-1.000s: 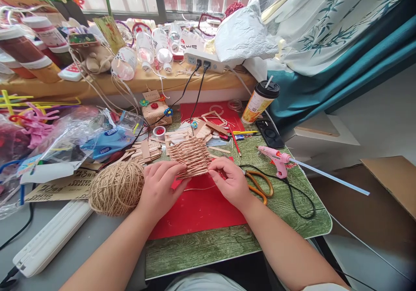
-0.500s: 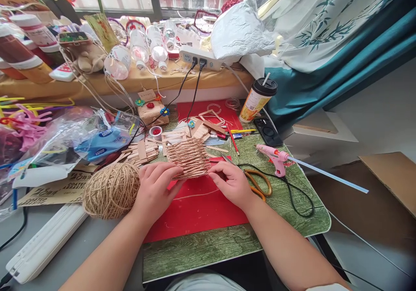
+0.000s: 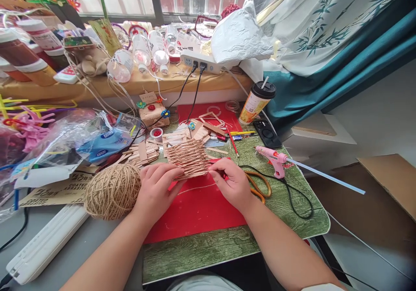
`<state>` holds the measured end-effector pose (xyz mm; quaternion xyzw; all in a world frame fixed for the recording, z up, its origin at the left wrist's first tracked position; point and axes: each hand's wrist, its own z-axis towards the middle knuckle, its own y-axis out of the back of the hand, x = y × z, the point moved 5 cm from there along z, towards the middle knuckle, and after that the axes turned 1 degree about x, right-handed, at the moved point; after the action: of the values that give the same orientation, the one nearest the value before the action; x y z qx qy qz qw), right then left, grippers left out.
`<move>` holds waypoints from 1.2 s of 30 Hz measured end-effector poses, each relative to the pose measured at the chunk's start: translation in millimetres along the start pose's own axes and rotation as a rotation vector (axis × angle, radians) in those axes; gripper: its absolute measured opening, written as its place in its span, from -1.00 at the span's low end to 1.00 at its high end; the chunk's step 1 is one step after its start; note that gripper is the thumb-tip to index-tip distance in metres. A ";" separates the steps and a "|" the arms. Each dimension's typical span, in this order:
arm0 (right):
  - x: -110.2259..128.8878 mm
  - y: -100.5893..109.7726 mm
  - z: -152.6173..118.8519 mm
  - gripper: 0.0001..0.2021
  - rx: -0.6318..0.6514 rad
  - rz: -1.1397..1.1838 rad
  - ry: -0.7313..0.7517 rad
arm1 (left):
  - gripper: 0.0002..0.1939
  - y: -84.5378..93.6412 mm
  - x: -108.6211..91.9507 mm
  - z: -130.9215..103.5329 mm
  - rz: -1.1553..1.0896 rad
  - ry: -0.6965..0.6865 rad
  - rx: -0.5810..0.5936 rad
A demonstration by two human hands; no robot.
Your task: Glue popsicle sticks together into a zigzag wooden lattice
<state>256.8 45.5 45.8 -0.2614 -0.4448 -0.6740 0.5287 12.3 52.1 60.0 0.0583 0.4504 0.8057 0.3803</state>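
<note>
A small woven twine piece (image 3: 187,157), with rows of brown cord stacked closely, is raised over a red sheet (image 3: 198,215). My left hand (image 3: 159,185) grips its lower left edge, thumb underneath and fingers on top. At the lower right corner, my right hand (image 3: 229,182) is closed in a pinch, its fingertips at the edge of the weave. A thin strand of twine (image 3: 198,189) crosses the red sheet towards that hand; what exactly the fingertips pinch is hidden. Beside my left hand rests a ball of jute twine (image 3: 112,191).
Orange-handled scissors (image 3: 260,182) lie by my right wrist. Further right is a pink glue gun (image 3: 274,159) with its cord. Craft sticks (image 3: 143,152) and a decorated stick box (image 3: 153,113) lie behind the weave. A lidded cup (image 3: 256,102) stands near a phone (image 3: 267,133).
The camera view has shifted slightly. My hands and the woven piece stay almost in place; the right hand has turned a little, with its fingers curled slightly more.
</note>
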 end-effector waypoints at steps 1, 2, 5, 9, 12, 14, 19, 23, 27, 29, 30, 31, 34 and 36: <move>-1.4 -0.3 0.3 -0.91 -0.002 -0.002 -0.008 | -0.74 0.3 -0.2 0.2 0.000 -0.002 -0.004; -3.0 -0.7 0.4 -0.91 -0.002 -0.005 -0.017 | -0.75 0.4 -0.2 0.2 0.002 -0.004 -0.005; -7.2 -1.4 -0.3 -0.89 0.000 -0.012 -0.029 | -0.74 0.1 0.7 -0.4 0.005 -0.001 0.001; -8.3 -1.0 -1.0 -0.89 0.004 -0.008 -0.026 | -0.75 -0.4 2.3 -1.6 0.003 0.007 0.006; -8.8 -1.1 -1.1 -0.90 0.013 -0.015 -0.022 | -0.76 -0.8 2.9 -1.8 0.003 0.011 0.008; -11.3 -2.0 -1.1 -0.89 0.028 -0.024 -0.034 | -0.76 -0.9 3.2 -1.7 0.005 0.015 0.011; -23.5 -4.8 -1.5 -0.87 0.084 -0.018 -0.088 | -0.75 -0.7 4.2 -1.9 0.001 0.029 0.010; -31.4 -2.9 -2.0 -0.91 0.108 0.002 -0.124 | -0.76 -1.0 4.8 -2.4 0.013 0.028 0.012; -34.2 -2.9 -2.9 -0.94 0.120 0.002 -0.095 | -0.75 -0.8 4.4 -1.2 0.019 0.024 0.008; -34.3 -4.5 -3.4 -0.92 0.112 -0.018 -0.061 | -0.76 -0.6 4.0 -0.3 0.021 0.026 0.006; -33.8 -5.6 -3.6 -0.91 0.104 -0.032 -0.041 | -0.76 -0.5 3.9 0.1 0.023 0.028 0.006; -32.9 -6.7 -3.6 -0.91 0.094 -0.047 -0.018 | -0.76 -0.6 3.8 0.2 0.026 0.030 0.006; -29.0 -10.4 -3.3 -0.90 0.069 -0.104 0.034 | -0.74 -1.2 4.4 -0.2 0.036 0.038 0.007; -26.3 -12.5 -2.9 -0.90 0.052 -0.137 0.052 | -0.72 -1.9 5.3 -0.5 0.045 0.047 0.010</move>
<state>253.3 56.2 18.9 -0.1993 -0.4650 -0.7033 0.4994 9.5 55.8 57.0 0.0514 0.4619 0.8128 0.3513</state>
